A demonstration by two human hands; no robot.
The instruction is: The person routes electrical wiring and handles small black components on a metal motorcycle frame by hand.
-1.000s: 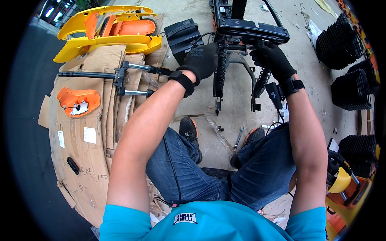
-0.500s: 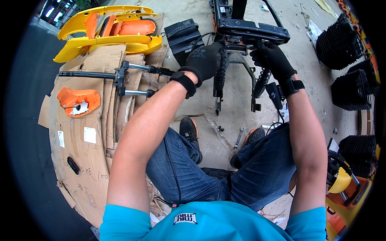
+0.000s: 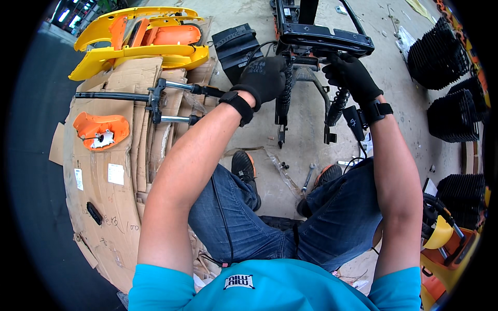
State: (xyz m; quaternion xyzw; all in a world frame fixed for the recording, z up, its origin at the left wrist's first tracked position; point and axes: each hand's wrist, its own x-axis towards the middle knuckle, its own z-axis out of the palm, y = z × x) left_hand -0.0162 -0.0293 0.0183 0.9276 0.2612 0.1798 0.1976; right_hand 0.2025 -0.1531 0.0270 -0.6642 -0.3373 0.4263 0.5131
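A black metal vehicle frame (image 3: 324,37) stands upright in front of me, with a coil-spring shock absorber on each side. My left hand (image 3: 263,78), in a black glove, is closed at the top of the left shock absorber (image 3: 284,101); its fingertips are partly hidden behind the spring. Under the frame's right corner, my right hand (image 3: 354,78), also gloved, has its fingers curled in at the upper end of the right shock absorber (image 3: 339,102). What those fingers grip is hidden. Between the shock absorbers runs a bent grey metal tube (image 3: 316,80).
To the left, flattened cardboard (image 3: 98,197) carries a black-and-silver fork (image 3: 155,98) and an orange cover (image 3: 104,129). Yellow body panels (image 3: 140,52) lie beyond. A black box (image 3: 236,49) stands beside the frame. A wrench (image 3: 309,176) lies between my feet. Stacked black baskets (image 3: 438,54) stand right.
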